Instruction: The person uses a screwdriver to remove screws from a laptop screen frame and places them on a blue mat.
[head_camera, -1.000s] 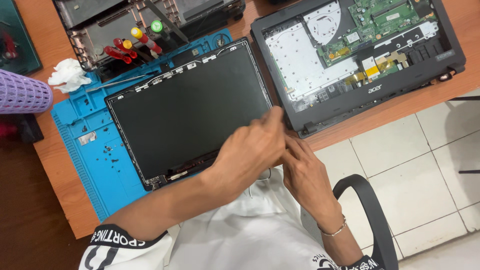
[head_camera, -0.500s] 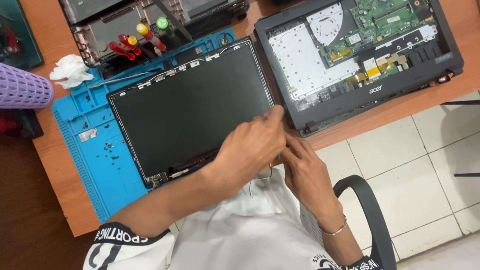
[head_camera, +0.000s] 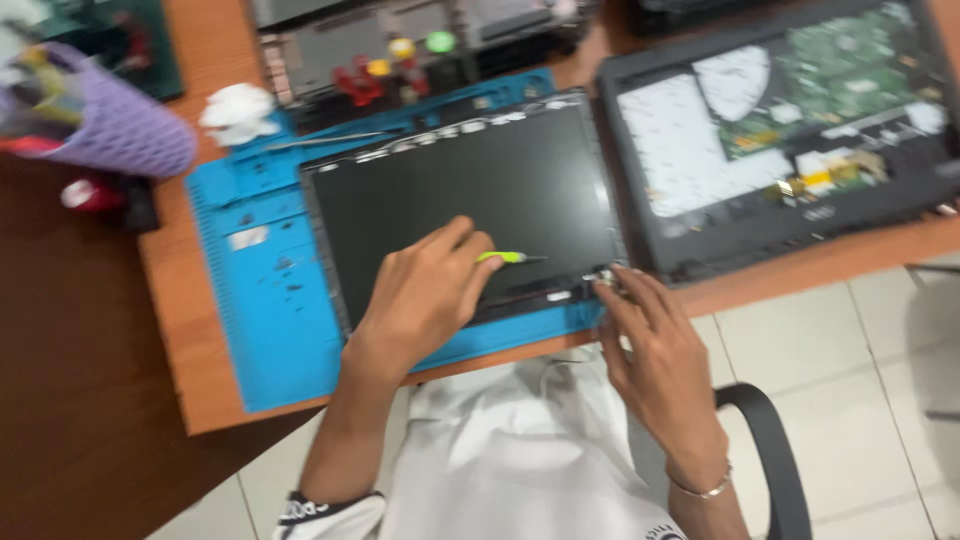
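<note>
- On the blue mat (head_camera: 250, 300) lies a flat black laptop screen (head_camera: 470, 190), and both hands are at its near edge.
- The left hand (head_camera: 425, 295) is curled around a small tool with a yellow-green handle (head_camera: 500, 257). The fingers are closed on it, and the thumb side rests on the dark glass.
- That tool lies almost flat. Its long line runs from left to right, and its thin dark tip pokes out to the right, toward the screen's near right corner.
- At that corner sits a small silver hinge part (head_camera: 600, 280). The tool tip is close to it but not touching it.
- The right hand (head_camera: 655, 360) has its fingertips right on that hinge part. The picture is too blurry to tell if they pinch it or only press on it.
- So the right hand is the one nearer the corner, and the left hand reaches toward it from the left.
- An open laptop base (head_camera: 780, 150) sits to the right of the screen, just beside it. Its green board and white sheet show inside.
- Behind the mat are screwdrivers with red, yellow and green tops (head_camera: 400, 65).
- A crumpled white tissue (head_camera: 240, 112) and a purple basket (head_camera: 110, 130) sit to the far left, well apart from the hands.
- A black chair arm (head_camera: 770, 450) curves near the person's right wrist, which wears a thin bracelet (head_camera: 700, 490).
</note>
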